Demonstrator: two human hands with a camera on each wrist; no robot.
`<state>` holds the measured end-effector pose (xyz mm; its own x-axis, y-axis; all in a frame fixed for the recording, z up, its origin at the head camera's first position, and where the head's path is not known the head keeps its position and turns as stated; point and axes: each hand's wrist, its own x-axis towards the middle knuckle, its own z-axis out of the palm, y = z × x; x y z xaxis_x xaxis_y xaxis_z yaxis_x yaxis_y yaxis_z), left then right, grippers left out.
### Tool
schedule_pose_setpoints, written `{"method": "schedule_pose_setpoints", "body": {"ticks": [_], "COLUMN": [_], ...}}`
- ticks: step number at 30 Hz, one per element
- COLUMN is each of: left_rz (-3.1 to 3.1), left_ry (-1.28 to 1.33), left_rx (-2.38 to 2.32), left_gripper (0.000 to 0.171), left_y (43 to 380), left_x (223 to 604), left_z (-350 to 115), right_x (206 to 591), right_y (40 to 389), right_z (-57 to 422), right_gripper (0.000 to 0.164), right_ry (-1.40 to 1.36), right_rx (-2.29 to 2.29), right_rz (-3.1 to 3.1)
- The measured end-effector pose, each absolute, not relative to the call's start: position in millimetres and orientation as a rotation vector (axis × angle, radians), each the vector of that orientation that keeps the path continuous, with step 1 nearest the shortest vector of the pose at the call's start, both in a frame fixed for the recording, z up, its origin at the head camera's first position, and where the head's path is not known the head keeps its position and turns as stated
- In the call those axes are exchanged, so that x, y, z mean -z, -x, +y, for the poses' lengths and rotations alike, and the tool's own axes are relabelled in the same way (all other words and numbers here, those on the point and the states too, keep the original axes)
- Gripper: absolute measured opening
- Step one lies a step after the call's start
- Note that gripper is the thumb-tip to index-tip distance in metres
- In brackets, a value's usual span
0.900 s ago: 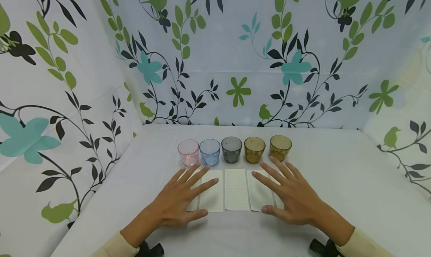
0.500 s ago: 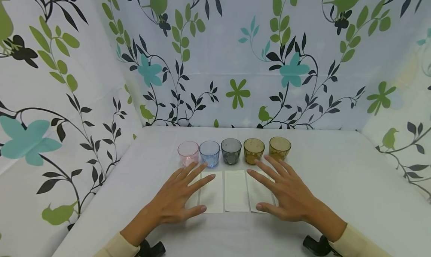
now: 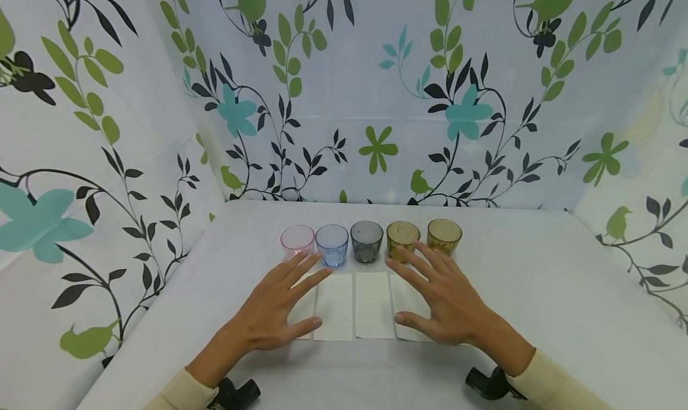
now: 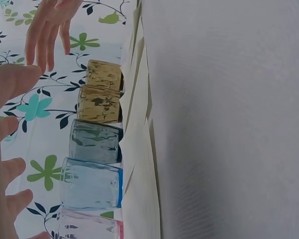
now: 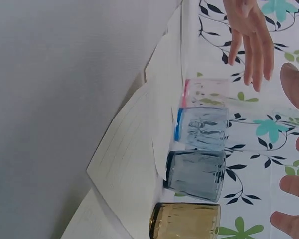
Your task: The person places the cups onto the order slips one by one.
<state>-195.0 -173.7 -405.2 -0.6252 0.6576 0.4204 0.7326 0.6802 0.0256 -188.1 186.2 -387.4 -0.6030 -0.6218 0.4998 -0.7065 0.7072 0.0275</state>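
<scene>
My left hand hovers over the left end of a row of pale paper sheets, its fingers spread and holding nothing. Over the row's right end is my right hand, likewise spread; its fingertips overlap the amber glasses in the head view. Behind the papers stands a line of tumblers: pink, blue, grey, then an amber glass and another amber glass. Both wrist views show the hands raised above the table. The outer papers are partly hidden under the hands.
A white cloth covers the table. Leaf-and-bird patterned curtains enclose the back and sides. Each wrist carries a black camera, the left camera and the right camera, low over the near side.
Both hands have shifted slightly forward and left, the right one more. Their fingers stay spread. Glasses and papers keep their places; the head view has tilted a little.
</scene>
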Motion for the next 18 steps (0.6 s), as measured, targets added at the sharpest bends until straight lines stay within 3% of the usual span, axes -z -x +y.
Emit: {"method": "schedule_pose_setpoints", "body": {"ticks": [18], "left_rz": [-2.389], "left_ry": [1.033], "left_rx": [0.441], "left_gripper": [0.077], "left_y": [213.0], "left_x": [402.1], "left_z": [-178.4], "right_x": [375.3], "right_y": [216.1], "right_z": [156.7], "right_gripper": [0.084], "right_ry": [-1.098], "right_rx": [-0.260], "right_rz": [-2.394]}}
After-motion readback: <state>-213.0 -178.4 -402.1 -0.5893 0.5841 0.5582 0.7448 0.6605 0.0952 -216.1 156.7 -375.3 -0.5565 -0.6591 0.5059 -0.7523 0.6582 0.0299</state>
